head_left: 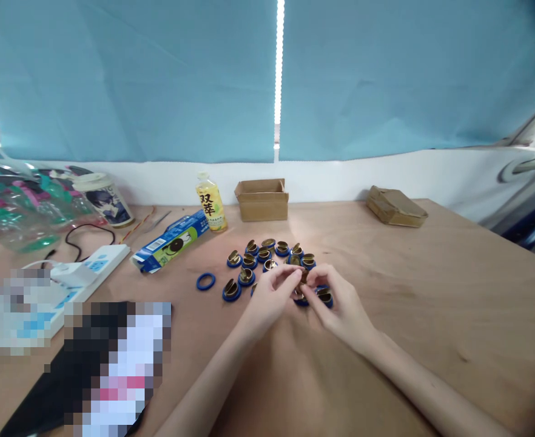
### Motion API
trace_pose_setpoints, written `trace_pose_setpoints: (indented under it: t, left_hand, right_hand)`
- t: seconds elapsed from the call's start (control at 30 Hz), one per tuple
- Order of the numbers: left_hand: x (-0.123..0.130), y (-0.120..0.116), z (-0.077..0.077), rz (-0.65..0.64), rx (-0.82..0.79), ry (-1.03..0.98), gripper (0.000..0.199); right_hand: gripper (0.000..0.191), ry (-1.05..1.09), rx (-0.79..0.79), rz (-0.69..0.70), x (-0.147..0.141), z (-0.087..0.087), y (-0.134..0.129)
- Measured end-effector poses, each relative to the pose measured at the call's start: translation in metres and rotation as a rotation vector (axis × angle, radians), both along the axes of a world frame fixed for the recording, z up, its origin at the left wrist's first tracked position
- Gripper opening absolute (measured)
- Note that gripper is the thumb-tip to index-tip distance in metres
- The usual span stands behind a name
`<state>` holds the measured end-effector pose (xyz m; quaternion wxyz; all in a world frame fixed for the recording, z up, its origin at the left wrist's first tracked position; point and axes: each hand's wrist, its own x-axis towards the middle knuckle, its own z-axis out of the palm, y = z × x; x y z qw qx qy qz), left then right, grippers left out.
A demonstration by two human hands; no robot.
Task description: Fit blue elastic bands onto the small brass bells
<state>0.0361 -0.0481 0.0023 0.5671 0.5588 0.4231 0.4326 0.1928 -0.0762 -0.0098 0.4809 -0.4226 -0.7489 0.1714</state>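
Note:
My left hand [270, 297] and my right hand [340, 306] meet over the near right side of a cluster of small round brass-coloured fittings. Both hands are closed, fingertips pinching a brass-coloured fitting [302, 278] between them; the fingers hide most of it. Around them lie several similar fittings, such as one fitting [232, 290] at the near left, each with raised half-round flaps and a blue ring round its base. A loose blue ring [205, 281] lies flat to the left of the cluster.
Behind the fittings stand an open cardboard box [264, 206] and a yellow drink bottle [211, 203]. A blue carton [171, 243], a white power strip [97, 267] and a patterned cup [106, 200] are at left. A closed brown box [395, 206] lies at the back right.

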Motion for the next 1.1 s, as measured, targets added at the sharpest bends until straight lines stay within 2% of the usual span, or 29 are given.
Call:
trace_pose_setpoints:
  t: [0.17, 0.33, 0.4, 0.57, 0.87, 1.0, 1.1]
  left_hand:
    - [0.001, 0.001, -0.006, 0.038, 0.011, -0.088, 0.024]
    - [0.002, -0.001, -0.008, 0.012, 0.027, -0.067, 0.021]
    - [0.003, -0.002, -0.009, -0.002, 0.033, -0.060, 0.020]
    - [0.002, -0.003, -0.010, -0.042, 0.068, -0.051, 0.023]
    - [0.002, -0.004, -0.001, -0.035, 0.046, -0.041, 0.023]
    - [0.000, -0.002, 0.000, 0.003, 0.007, -0.078, 0.021]
    - [-0.003, 0.001, 0.000, 0.023, -0.079, -0.185, 0.024]
  right_hand:
    - [0.005, -0.077, 0.039, -0.078, 0.001, 0.005, 0.001]
    - [0.016, -0.119, -0.192, 0.027, 0.001, 0.003, 0.000]
    - [0.019, -0.097, -0.238, 0.033, 0.001, 0.002, -0.001]
    - [0.027, -0.109, -0.211, 0.040, 0.001, 0.001, 0.002]
    - [0.031, -0.138, -0.184, 0.047, 0.002, -0.003, 0.004]
    - [0.032, -0.050, -0.203, 0.086, 0.002, 0.001, 0.000]
    - [0.038, 0.070, -0.248, 0.055, 0.003, 0.002, -0.002]
